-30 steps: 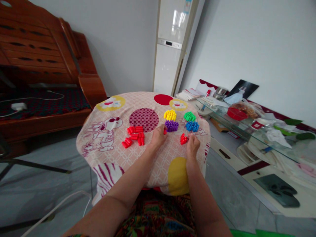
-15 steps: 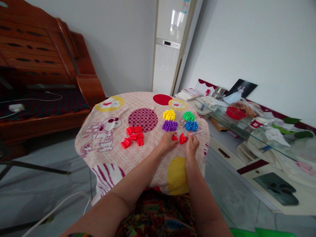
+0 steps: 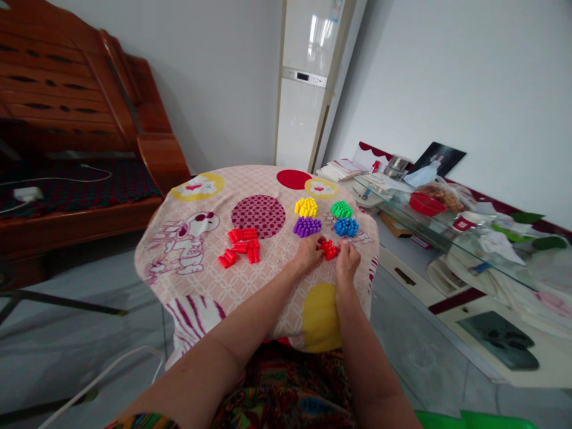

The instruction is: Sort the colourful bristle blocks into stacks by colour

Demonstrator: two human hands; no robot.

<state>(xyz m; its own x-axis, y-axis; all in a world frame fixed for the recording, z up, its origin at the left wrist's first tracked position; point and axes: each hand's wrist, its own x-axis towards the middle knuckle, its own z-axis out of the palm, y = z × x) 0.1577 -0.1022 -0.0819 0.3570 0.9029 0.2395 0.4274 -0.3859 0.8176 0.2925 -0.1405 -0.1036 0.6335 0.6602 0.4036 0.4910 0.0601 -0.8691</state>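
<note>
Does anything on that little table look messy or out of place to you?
The loose red pieces lie on their sides in a scattered heap, left of the neat yellow, purple, green and blue clusters.

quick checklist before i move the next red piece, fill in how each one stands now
1. Left hand at the small red cluster: ok
2. Right hand beside that cluster: ok
3. Yellow cluster, purple cluster, green cluster and blue cluster free of red pieces: ok
4. Red pieces on the left all standing upright: not ok, several lie flat
5. Firm grip in either hand: cannot tell, fingertips too small
</note>
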